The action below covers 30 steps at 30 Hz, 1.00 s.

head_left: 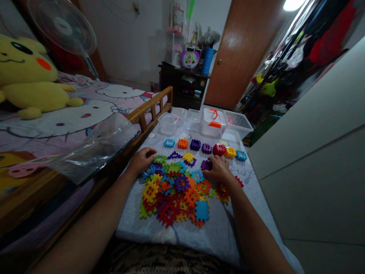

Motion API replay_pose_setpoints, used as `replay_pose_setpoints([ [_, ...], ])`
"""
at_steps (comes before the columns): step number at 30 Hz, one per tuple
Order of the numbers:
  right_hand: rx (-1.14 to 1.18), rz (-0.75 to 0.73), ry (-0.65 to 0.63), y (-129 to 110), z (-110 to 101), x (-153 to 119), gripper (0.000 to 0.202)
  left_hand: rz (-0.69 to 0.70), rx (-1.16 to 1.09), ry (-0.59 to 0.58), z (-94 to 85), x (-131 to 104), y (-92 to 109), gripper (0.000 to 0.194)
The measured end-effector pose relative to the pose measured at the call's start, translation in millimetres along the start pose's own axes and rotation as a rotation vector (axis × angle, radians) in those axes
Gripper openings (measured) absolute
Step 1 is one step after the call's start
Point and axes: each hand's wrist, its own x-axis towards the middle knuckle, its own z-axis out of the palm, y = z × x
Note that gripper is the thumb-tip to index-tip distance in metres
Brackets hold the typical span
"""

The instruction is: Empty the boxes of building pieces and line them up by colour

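Observation:
A loose pile of colourful toothed plastic building pieces (176, 194) covers the cloth in front of me. My left hand (142, 159) rests at the pile's upper left edge, beside a green piece (160, 159); its fingers are slightly bent and apart, holding nothing. On the other side, my right hand (219, 168) has its fingers on a purple building piece (205, 164), which they partly hide. Between my hands lie a yellow piece (188, 157) and a purple triangular piece (174, 155). Beyond them runs a row of pieces, including an orange one (183, 144) and a red one (219, 149).
Clear plastic containers (168, 123) line the far end, one a lidded box with orange clasps (212, 123). A wooden bed rail (154, 106) borders the left, with a plastic bag (97, 146) by it. A pale cabinet (313, 152) stands close on the right.

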Motion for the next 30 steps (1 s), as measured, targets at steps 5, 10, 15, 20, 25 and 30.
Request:
replay_pose_setpoints([
  [5, -0.046, -0.012, -0.027, -5, -3, 4, 0.043, 0.007, -0.005, -0.005, 0.2, 0, -1, 0.041],
  [10, -0.072, -0.055, 0.026, -5, -9, 7, 0.043, 0.001, -0.012, -0.01, 0.1, 0, -1, 0.039],
  [15, -0.066, -0.128, 0.206, 10, -29, 38, 0.047, 0.012, 0.003, -0.009, 0.3, 1, -3, 0.038],
  [20, -0.084, -0.114, 0.143, 26, -37, 83, 0.053, 0.011, 0.008, -0.014, 0.2, 1, -5, 0.038],
  [25, -0.1, -0.081, 0.034, 32, -30, 101, 0.051, 0.007, -0.007, -0.008, 1.2, 1, -7, 0.037],
  [30, -0.093, -0.096, 0.007, 32, -28, 104, 0.052, 0.012, -0.011, 0.003, 0.6, 1, -5, 0.037],
])
